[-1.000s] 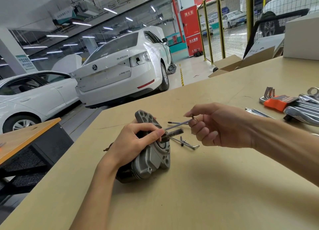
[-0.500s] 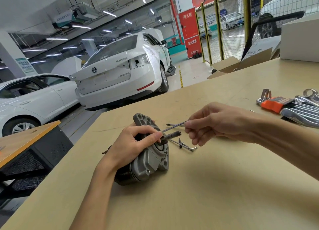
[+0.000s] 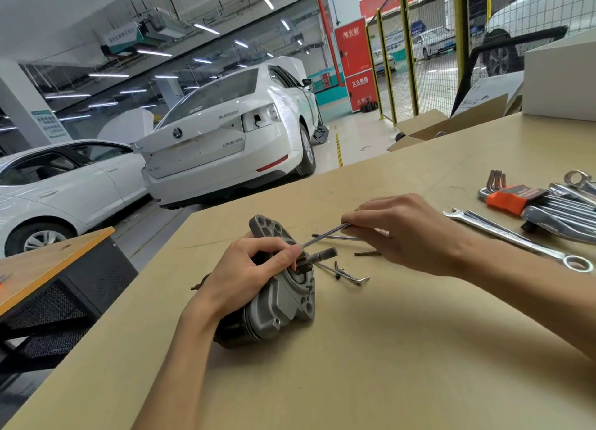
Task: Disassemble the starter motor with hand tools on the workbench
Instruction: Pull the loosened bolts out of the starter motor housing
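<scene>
Starter motor [image 3: 274, 304] lies on the workbench [image 3: 387, 365] — left hand [image 3: 248, 268] wrapped around it, right hand [image 3: 406, 233] pinching a thin rod [image 3: 325, 235].

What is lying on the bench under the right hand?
Below the right hand a second long bolt and a short dark pin lie on the workbench. The bolt's far end is covered by the fingers, so its head is unseen.

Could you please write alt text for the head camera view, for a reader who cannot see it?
A person's left hand steadies a grey starter motor lying on a tan workbench, while the right hand pinches a long thin bolt angled toward its front plate. Loose bolts, wrenches and a hex key set lie nearby; white cars stand behind.
</scene>
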